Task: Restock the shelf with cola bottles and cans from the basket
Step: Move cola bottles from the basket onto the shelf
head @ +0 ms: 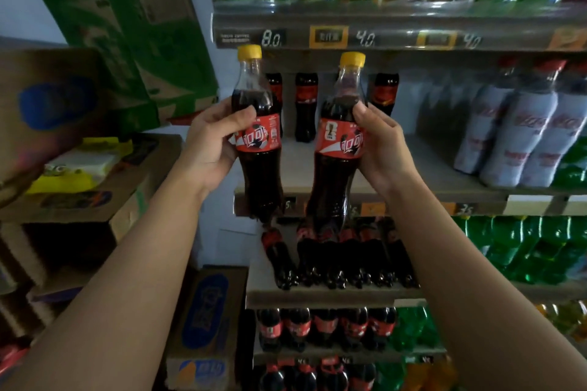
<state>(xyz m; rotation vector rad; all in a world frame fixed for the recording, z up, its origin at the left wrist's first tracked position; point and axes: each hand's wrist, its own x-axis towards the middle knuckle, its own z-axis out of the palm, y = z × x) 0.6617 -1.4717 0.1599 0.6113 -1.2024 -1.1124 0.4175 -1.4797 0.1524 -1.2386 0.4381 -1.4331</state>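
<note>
Yellow caps top both cola bottles held up before the middle shelf (428, 174), as the head camera shows it. The left hand (216, 133) has its fingers and thumb wrapped round the left bottle (257, 136) at the red label. The right hand (384, 149) grips the right bottle (338, 143) higher, thumb near the shoulder. Both bottles hang clear of the shelf board, nearly upright, in front of the gap where a few back-row bottles (305, 105) stand. The basket is out of sight.

From where I stand, the trouble looks likely to come from the upper shelf edge (397, 38): the caps could catch under it going in. The right hand's hold seems shallow, so that bottle might slip or swing. A careless push could also topple the back row or knock the white-wrapped bottles (514, 136) beside the gap
</note>
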